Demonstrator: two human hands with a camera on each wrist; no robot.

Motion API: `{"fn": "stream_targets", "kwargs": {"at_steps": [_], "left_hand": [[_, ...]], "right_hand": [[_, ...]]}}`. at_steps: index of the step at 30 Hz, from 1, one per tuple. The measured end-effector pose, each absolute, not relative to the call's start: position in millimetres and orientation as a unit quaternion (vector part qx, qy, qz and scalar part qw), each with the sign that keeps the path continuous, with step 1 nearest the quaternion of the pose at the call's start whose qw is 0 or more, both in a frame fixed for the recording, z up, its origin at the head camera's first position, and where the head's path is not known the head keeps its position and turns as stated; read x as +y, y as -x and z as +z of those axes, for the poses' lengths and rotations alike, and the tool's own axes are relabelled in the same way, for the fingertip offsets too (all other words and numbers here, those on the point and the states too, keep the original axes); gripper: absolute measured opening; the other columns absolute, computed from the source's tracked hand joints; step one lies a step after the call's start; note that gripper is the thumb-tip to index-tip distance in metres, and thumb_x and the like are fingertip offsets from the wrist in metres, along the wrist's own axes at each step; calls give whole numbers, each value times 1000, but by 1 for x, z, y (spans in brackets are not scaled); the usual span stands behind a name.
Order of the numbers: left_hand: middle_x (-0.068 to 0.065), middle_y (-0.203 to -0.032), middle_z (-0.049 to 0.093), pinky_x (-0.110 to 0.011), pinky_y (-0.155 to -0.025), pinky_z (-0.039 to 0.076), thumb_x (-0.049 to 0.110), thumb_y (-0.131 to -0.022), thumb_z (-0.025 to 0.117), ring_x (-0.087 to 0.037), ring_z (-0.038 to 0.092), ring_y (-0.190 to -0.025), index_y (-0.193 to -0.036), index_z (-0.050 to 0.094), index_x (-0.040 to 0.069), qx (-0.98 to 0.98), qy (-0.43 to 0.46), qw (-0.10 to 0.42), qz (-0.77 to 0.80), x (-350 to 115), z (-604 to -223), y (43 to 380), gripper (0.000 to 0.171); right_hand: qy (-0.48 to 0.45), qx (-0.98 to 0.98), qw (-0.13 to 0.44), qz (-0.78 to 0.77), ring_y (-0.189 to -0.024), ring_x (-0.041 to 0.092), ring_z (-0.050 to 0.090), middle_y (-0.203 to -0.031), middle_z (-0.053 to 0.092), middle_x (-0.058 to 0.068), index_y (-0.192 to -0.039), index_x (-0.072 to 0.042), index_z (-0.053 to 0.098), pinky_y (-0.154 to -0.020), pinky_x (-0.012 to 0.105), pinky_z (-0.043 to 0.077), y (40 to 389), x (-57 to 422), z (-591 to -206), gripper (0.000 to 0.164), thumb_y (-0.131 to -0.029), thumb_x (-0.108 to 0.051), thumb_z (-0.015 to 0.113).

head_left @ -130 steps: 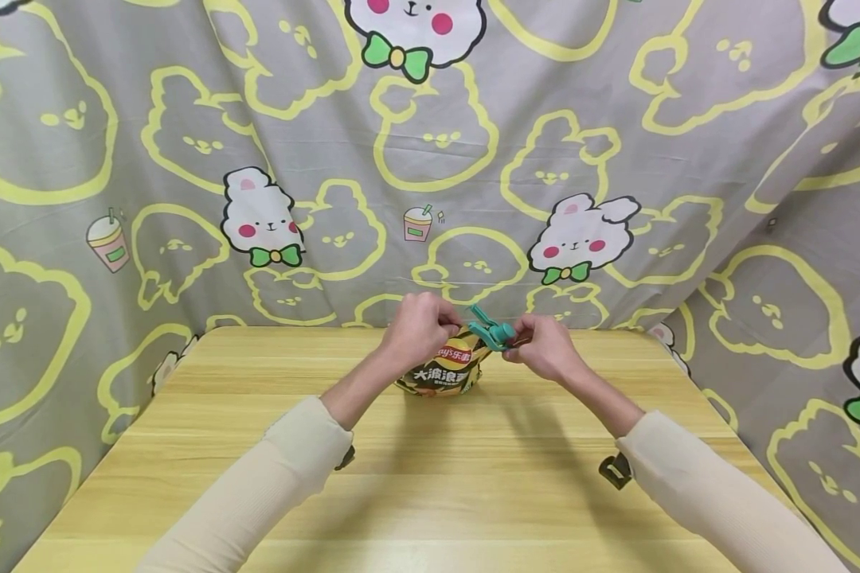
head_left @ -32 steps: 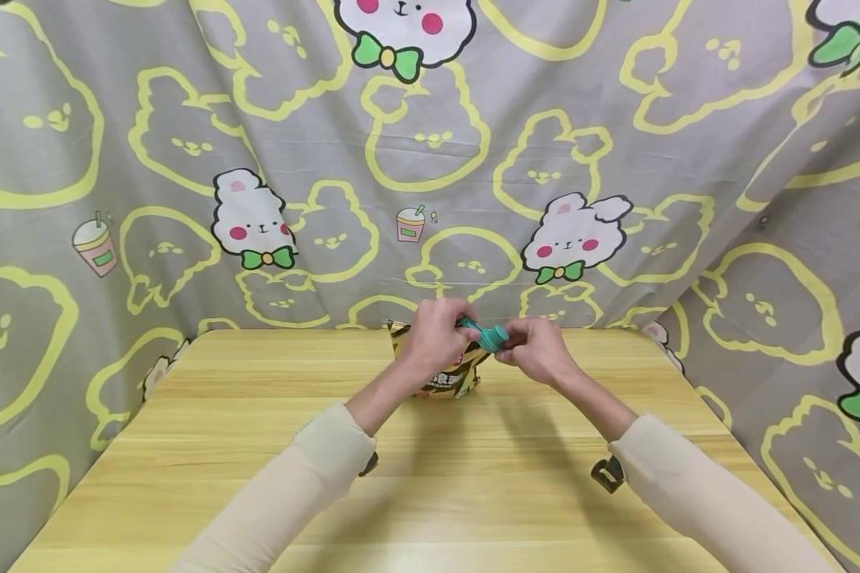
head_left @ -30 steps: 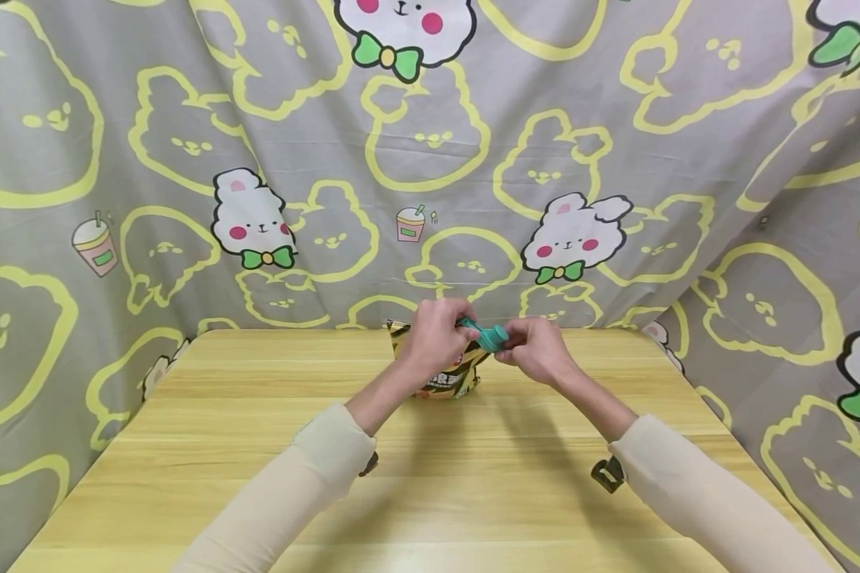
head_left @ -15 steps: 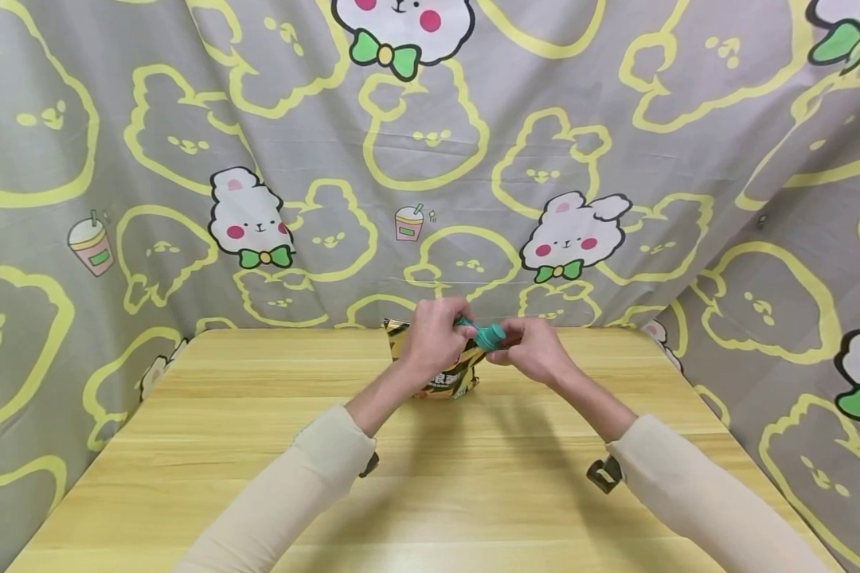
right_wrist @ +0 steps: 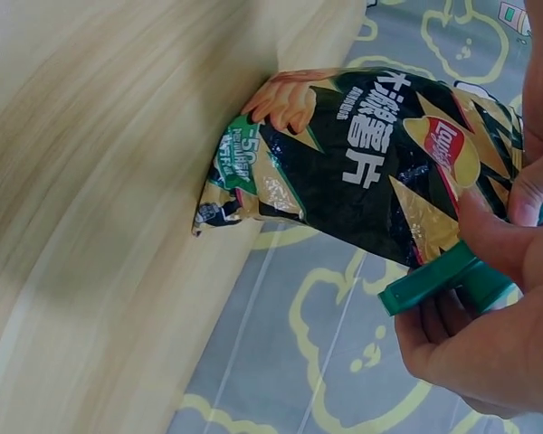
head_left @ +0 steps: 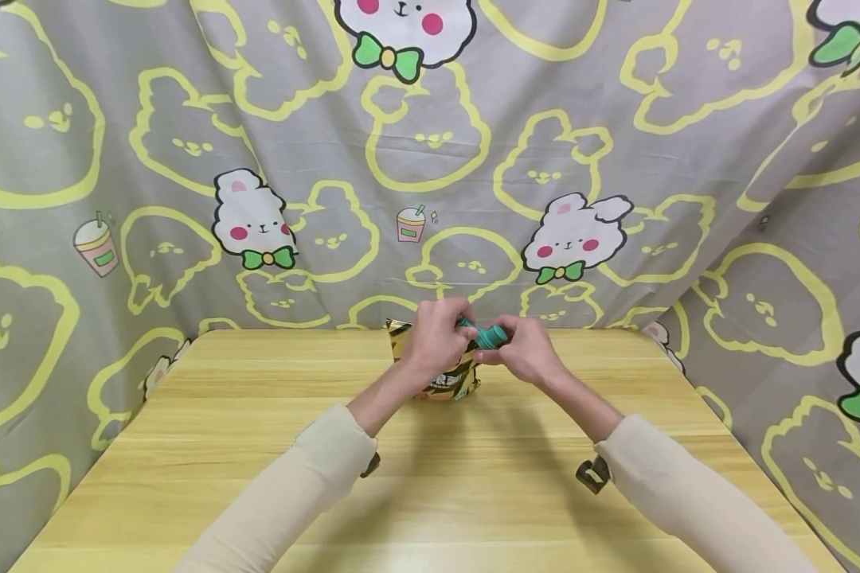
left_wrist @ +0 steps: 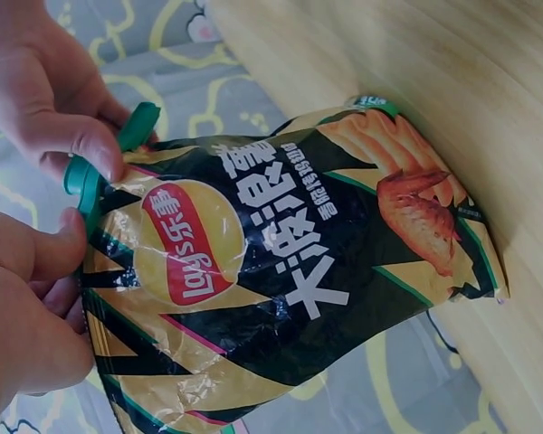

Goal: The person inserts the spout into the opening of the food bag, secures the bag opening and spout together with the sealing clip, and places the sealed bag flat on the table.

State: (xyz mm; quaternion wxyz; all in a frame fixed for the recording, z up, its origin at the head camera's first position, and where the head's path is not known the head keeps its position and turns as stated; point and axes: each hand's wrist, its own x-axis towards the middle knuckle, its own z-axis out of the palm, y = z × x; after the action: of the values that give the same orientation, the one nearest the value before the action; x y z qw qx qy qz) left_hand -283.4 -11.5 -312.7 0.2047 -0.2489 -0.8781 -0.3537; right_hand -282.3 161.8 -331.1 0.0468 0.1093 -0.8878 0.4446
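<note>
A black and gold bag of Lay's potato chips (head_left: 447, 387) stands upright near the table's far edge, its printed front plain in the left wrist view. Along its top right corner lies a teal-green bag clip (head_left: 491, 337) with a round spout. My left hand (head_left: 435, 338) pinches the clip's left end at the bag's top edge, hiding part of the bag in the head view. From the other side my right hand (head_left: 530, 348) grips the clip by the spout. A green arm of the clip (right_wrist: 430, 282) sticks out past the bag's side in the right wrist view.
The light wooden table (head_left: 258, 430) spreads out in front of the bag. Behind and at both sides hangs a grey curtain (head_left: 330, 175) with yellow cartoon outlines. Dark straps (head_left: 593, 475) show at the sleeve cuffs.
Earlier the clip's arm stood raised and my left hand held the bag's top; that hand has since moved right onto the clip. Over the last half second my right hand has shifted slightly left.
</note>
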Motion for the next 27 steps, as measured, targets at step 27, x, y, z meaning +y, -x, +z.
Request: {"fn": "stream_targets", "kwargs": {"at_steps": [27], "left_hand": [[-5,-72,73,-15,-51,45,1,-84,80,-8,55,-52,-78,72,8,-875,245,249,-334,-7,-313,281,12]], "right_hand": [[-100,-903,59,414,-74,21,60,-87,74,13,-100,-3,76,-61,27,49,287,162,-323,29,-76,-12,88]]}}
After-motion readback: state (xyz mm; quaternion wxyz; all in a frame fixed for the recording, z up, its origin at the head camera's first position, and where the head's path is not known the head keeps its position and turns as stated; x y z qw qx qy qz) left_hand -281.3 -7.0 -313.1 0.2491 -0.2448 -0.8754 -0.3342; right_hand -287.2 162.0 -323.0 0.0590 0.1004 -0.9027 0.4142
